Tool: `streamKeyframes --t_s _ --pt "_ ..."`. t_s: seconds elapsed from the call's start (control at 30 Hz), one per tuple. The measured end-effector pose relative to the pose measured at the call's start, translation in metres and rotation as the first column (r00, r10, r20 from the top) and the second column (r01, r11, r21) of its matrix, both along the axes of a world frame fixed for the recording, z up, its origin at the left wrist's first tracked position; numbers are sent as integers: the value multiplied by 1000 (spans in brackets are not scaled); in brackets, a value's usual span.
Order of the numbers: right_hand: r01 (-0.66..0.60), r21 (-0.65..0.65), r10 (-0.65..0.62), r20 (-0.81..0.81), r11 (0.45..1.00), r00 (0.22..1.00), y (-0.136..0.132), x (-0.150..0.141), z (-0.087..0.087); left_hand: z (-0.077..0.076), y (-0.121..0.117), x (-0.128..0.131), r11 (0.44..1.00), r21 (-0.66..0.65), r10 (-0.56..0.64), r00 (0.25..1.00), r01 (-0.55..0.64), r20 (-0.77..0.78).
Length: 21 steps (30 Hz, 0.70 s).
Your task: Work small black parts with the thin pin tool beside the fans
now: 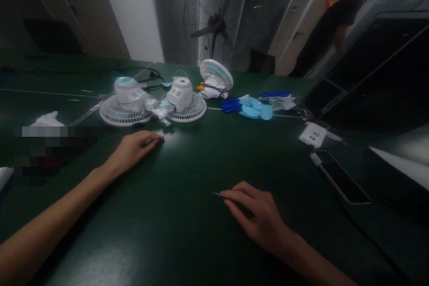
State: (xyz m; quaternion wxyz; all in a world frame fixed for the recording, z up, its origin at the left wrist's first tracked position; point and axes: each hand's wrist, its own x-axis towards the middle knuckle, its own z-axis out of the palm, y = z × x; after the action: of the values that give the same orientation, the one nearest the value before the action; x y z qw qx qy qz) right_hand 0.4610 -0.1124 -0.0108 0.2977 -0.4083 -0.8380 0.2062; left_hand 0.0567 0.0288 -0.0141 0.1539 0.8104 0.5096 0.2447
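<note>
My left hand (137,146) rests on the dark green table in front of the white fans, its fingers pinched together. A small dark piece (162,138) shows at the fingertips; it is too small to name. Nearer to me, my right hand (256,212) is closed on a thin metal rod (216,193), whose narrow tip points left above the table. The rest of the rod is hidden by the fingers. Two white fan heads (125,103) (182,98) lie face down beyond my left hand, side by side, with crumpled plastic between them.
A smaller fan (216,76) stands tilted behind. Light blue fan blades (256,109) lie by blue gloves (231,106). At right are a white box (312,135), a phone (342,176) and a large dark screen (378,67). A person (321,35) is beyond the table.
</note>
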Motion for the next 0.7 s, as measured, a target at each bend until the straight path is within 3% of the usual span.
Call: streamKeyframes --t_s 0.1,0.23,0.37,0.7 --pt "40 -11 -40 12 999 999 1 -1 -2 1 -25 37 968 -63 -240 970 242 41" --pt "71 -5 -71 11 997 997 2 -1 -4 0 -69 99 858 -108 -476 856 502 199" --pt "34 -27 -34 14 999 999 2 -1 -3 -3 -93 126 838 -177 -463 845 516 269" --pt "-23 -7 23 60 1000 998 1 -4 -1 -5 -91 124 830 -201 -455 839 521 297"
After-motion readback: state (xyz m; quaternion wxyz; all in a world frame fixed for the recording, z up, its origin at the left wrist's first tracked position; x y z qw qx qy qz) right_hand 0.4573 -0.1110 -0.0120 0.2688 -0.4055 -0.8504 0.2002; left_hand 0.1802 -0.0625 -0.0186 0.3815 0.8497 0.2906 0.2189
